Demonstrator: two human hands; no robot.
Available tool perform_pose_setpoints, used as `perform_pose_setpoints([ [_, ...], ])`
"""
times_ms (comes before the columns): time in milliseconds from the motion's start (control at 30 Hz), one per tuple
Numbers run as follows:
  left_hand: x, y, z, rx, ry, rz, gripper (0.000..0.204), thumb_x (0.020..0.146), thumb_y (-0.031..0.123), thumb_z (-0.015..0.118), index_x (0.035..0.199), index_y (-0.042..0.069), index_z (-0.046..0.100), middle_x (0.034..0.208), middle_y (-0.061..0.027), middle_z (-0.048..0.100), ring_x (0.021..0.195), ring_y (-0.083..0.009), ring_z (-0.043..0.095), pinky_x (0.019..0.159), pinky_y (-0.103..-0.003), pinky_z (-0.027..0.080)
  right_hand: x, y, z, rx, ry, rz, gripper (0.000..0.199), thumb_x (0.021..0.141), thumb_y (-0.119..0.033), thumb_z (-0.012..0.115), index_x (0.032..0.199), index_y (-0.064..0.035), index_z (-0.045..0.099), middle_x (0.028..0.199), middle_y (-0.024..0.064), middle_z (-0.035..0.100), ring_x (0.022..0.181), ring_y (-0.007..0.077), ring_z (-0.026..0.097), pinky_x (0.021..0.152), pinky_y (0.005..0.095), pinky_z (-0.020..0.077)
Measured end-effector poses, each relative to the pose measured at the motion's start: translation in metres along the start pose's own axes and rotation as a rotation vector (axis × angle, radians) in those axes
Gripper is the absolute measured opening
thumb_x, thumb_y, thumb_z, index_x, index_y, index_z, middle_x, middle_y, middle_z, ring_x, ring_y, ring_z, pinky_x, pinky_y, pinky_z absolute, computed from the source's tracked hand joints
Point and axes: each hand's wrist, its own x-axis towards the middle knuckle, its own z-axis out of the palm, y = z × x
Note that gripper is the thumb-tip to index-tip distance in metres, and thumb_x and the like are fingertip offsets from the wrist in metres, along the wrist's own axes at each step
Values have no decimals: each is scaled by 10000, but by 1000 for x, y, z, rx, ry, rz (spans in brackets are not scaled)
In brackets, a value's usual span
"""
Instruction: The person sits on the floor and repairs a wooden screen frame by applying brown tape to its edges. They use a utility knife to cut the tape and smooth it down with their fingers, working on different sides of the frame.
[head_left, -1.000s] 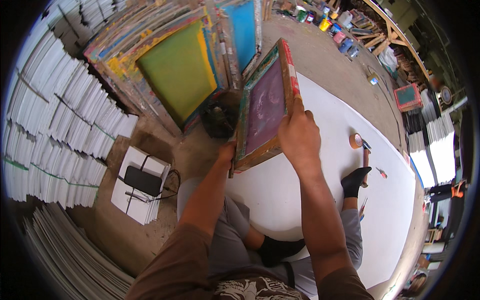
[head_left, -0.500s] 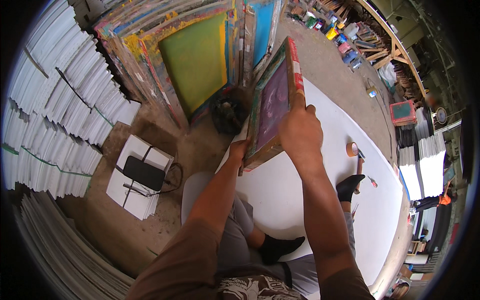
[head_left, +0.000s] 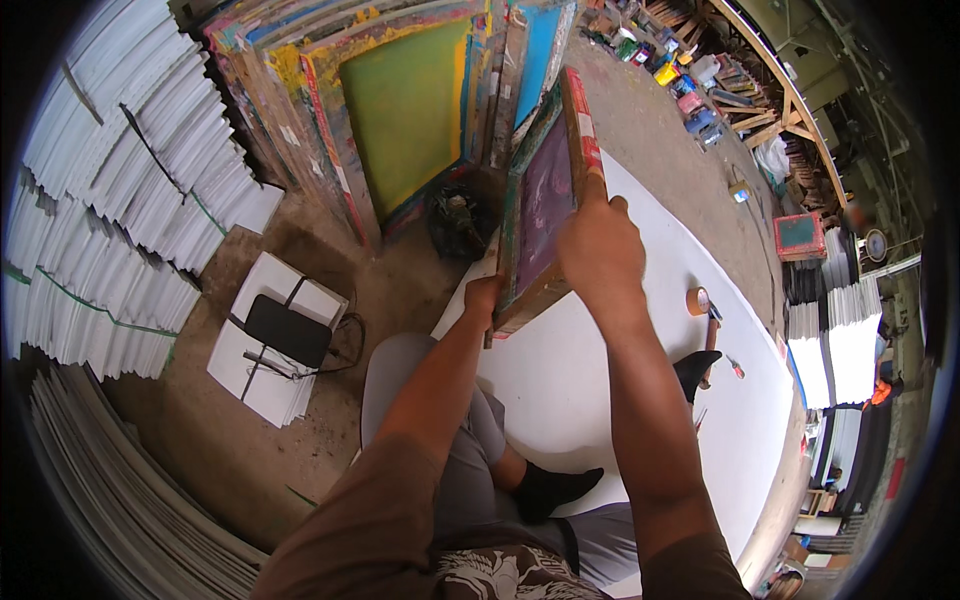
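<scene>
A wooden screen-printing frame (head_left: 543, 218) with purple mesh is tilted up in front of me, held in both hands. Its outer side carries red and white tape. My right hand (head_left: 603, 245) grips the right side bar, fingers closed around the wood. My left hand (head_left: 484, 300) is closed on the lower left corner; part of its fingers is hidden behind the frame. Below lies a large white sheet (head_left: 545, 390) on which my feet rest. On its right part are a roll of brown tape (head_left: 697, 301), a hammer (head_left: 711, 345) and a small red-handled tool (head_left: 736, 369).
Beyond the frame lean several large paint-stained screens (head_left: 415, 130). A black plastic bag (head_left: 462, 222) sits on the floor before them. At left stand tall stacks of white sheets (head_left: 110, 190) and a strapped bundle (head_left: 232, 360) with a black flat device (head_left: 288, 330) on top.
The view has shifted slightly. Both hands keep their hold on the frame, whose tilt has changed only a little.
</scene>
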Motion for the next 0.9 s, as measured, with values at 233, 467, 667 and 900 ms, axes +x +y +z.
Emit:
perform_pose_setpoints([
  [233, -17, 23, 0, 14, 34, 73, 444, 914, 350, 781, 862, -90, 761, 771, -85, 694, 702, -172, 581, 689, -385, 470, 21, 19, -20, 104, 83, -55, 464, 906, -135, 572, 1345, 8, 616, 1072, 336, 701, 1037, 479, 688, 945, 529, 518],
  [467, -16, 35, -3, 36, -48, 199, 390, 882, 288, 787, 949, -96, 779, 801, -123, 725, 736, -194, 635, 711, -399, 486, 31, 35, -38, 178, 81, -47, 286, 904, -117, 528, 1126, 30, 633, 1043, 337, 699, 1039, 490, 675, 906, 586, 513],
  [667, -20, 42, -1, 256, -31, 162, 412, 884, 307, 771, 1021, -81, 785, 826, -153, 752, 764, -210, 685, 736, -390, 507, 26, 40, -34, 158, 81, -47, 309, 925, -112, 508, 1174, 36, 618, 1019, 330, 697, 1015, 495, 674, 900, 571, 517],
  [900, -33, 29, 4, 280, -154, 317, 439, 931, 363, 741, 1004, -68, 789, 778, -172, 739, 725, -233, 699, 714, -386, 519, -3, 38, -43, 154, 133, -68, 410, 942, -155, 569, 1309, 27, 593, 1049, 304, 684, 987, 493, 677, 873, 570, 515],
])
